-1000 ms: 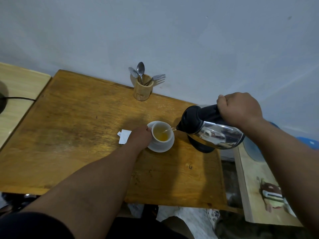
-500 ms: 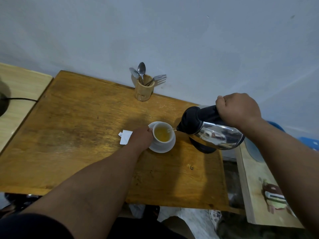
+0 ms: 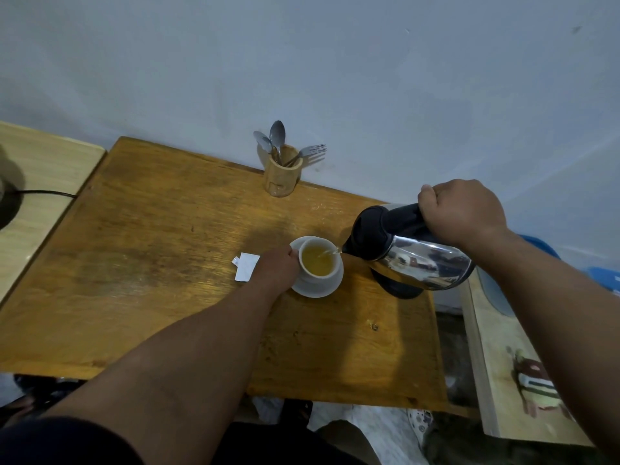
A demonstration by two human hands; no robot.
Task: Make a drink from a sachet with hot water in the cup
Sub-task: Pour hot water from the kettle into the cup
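A white cup (image 3: 318, 276) stands on a white saucer (image 3: 320, 289) on the wooden table (image 3: 151, 250), holding yellowish liquid. My left hand (image 3: 276, 268) grips the cup's left side. My right hand (image 3: 461, 213) is closed on the black handle of a steel kettle (image 3: 422, 260), tilted left with its spout over the cup's right rim. A thin stream of water runs from the spout into the cup. A white torn sachet (image 3: 246, 266) lies flat just left of my left hand.
A wooden holder (image 3: 281, 177) with two spoons and a fork stands at the table's back edge by the wall. A paler table (image 3: 43, 182) with a black cable is at the left. A board (image 3: 513, 374) with a small object lies lower right.
The liquid level in the cup has risen as water keeps pouring. Both hands and the kettle stay almost where they were.
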